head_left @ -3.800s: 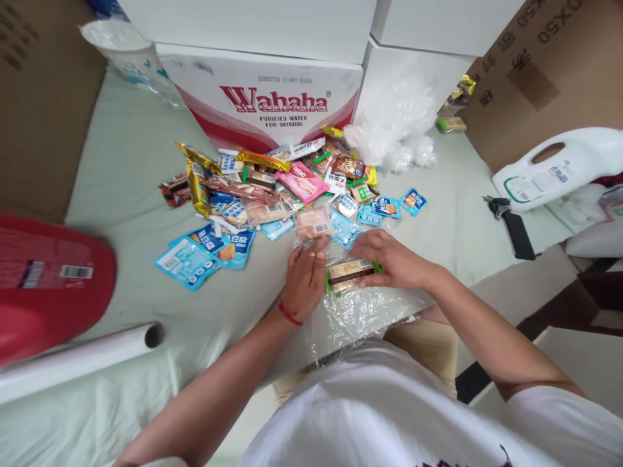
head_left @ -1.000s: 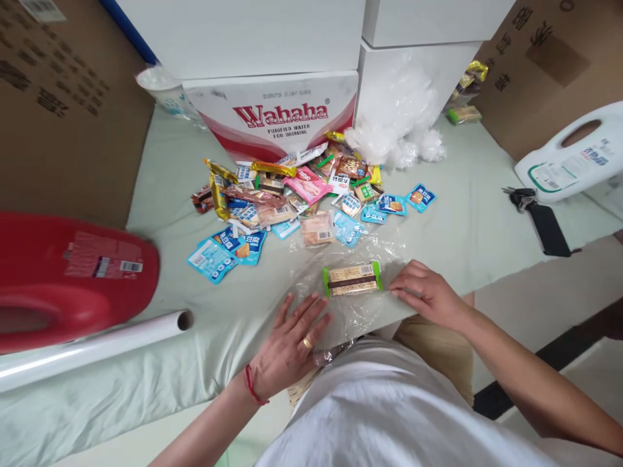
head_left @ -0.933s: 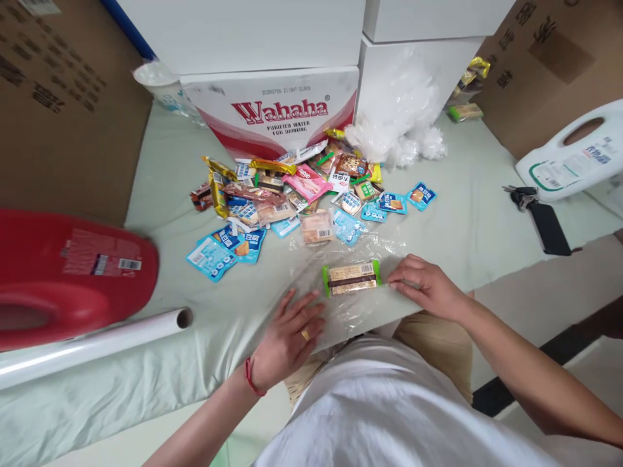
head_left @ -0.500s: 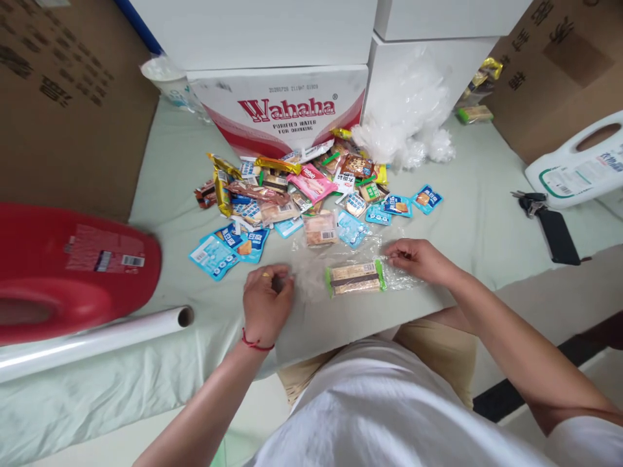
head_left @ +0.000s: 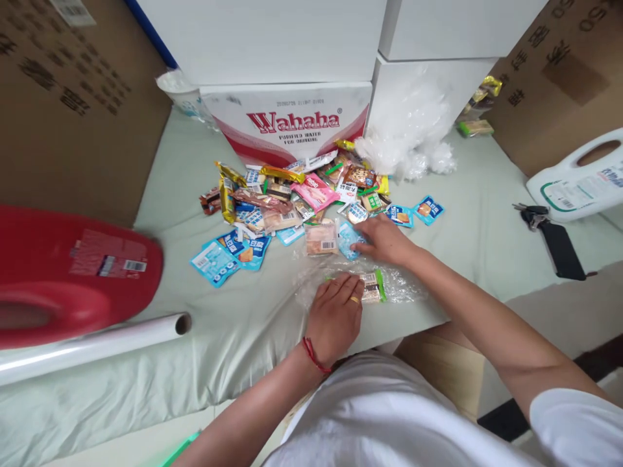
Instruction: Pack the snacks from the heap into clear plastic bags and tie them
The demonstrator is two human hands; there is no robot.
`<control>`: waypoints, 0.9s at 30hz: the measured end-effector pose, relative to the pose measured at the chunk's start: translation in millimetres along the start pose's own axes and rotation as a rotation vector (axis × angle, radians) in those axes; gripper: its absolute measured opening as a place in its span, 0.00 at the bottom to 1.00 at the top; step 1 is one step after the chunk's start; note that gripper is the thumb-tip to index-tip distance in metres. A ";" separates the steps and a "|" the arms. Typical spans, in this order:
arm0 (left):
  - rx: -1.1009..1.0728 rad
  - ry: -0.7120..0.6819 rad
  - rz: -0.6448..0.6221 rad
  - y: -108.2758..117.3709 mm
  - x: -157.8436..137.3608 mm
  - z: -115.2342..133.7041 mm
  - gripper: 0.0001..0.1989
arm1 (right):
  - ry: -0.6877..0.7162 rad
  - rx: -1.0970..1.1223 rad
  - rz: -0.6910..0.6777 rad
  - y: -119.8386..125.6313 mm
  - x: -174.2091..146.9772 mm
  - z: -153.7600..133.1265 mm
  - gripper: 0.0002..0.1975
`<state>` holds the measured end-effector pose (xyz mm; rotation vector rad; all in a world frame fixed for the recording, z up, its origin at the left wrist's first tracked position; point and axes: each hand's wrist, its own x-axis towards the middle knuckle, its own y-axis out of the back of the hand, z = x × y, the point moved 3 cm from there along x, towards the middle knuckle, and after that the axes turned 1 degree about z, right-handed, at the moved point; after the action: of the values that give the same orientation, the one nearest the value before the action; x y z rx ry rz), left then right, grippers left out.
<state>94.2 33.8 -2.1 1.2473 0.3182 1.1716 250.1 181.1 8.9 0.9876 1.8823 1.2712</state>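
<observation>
Transparent plastic film [head_left: 307, 287] lies crumpled near the front edge of the pale green tablecloth [head_left: 233, 292], and on it rests a wrapped biscuit bar [head_left: 374, 287] with a bright green end. The left hand [head_left: 337, 318], which wears a ring and a red string bracelet, covers a large part of this bar; its fingers are extended and lie close together, not curled around it. The right hand [head_left: 384, 240] is farther forward, at a light blue packet [head_left: 348, 239], with its fingers bent and the thumb apart from them; whether they grip the packet, I cannot tell. Just to the left of this packet lies a clear packet with pinkish content [head_left: 321, 239]. Behind both is a heap of colourful snacks, including a pink packet [head_left: 316, 192], before the white and red Wahaha box [head_left: 296, 123].
</observation>
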 end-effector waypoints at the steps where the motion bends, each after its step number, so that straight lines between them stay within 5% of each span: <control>1: 0.006 0.018 -0.032 -4.6 -0.7 -4.3 0.17 | -0.018 -0.017 -0.046 -2.0 4.4 -2.8 0.18; 7: -0.038 0.038 -0.083 -8.9 -13.3 -9.9 0.19 | 0.023 0.171 -0.180 -5.3 -6.5 -12.0 0.04; 12: -0.075 0.003 -0.040 -3.7 -18.5 -3.0 0.19 | 0.277 0.318 -0.080 13.7 -45.1 -25.5 0.07; 16: -0.104 -0.021 -0.053 -1.0 -25.5 1.0 0.20 | 0.324 0.359 -0.079 21.1 -80.1 -35.7 0.10; 21: -0.142 -0.039 -0.011 0.0 -31.1 2.6 0.19 | 0.390 0.403 -0.049 1.7 -112.5 -49.1 0.10; 27: -0.324 0.042 0.186 15.9 -44.4 -14.4 0.16 | 0.448 0.184 -0.011 -38.1 -134.5 -58.0 0.19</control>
<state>56.3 3.6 -10.8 0.9836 0.0392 1.3500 260.7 30.2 5.1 0.8273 2.3766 1.4202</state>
